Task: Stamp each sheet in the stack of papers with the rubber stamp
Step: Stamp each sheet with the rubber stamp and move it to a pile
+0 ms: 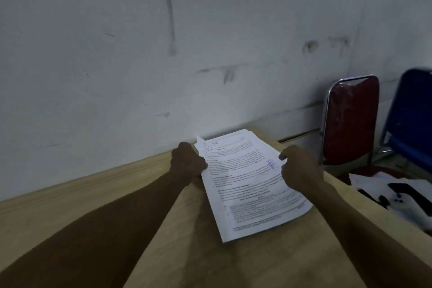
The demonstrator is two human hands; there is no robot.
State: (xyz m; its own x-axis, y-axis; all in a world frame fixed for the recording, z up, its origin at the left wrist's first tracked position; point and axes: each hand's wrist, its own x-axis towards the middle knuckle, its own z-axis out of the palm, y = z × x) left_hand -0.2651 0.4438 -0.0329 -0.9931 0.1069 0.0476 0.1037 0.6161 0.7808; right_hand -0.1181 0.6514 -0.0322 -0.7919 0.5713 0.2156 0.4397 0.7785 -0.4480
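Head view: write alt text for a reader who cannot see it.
Two bare hands hold a stack of printed papers on a wooden table: the left hand grips its left edge, the right hand rests on its right edge beside a blue stamp mark. Behind is a scuffed pale wall; a red chair and a blue chair stand to the right.

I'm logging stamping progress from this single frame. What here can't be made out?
- Rubber stamp: not seen in the head view; whether the left hand holds it can't be told.
- Top sheet text: too blurred to read.
- Purple stamp mark: blurred, partly behind the right hand.
- Lower sheets: covered by the top sheet.
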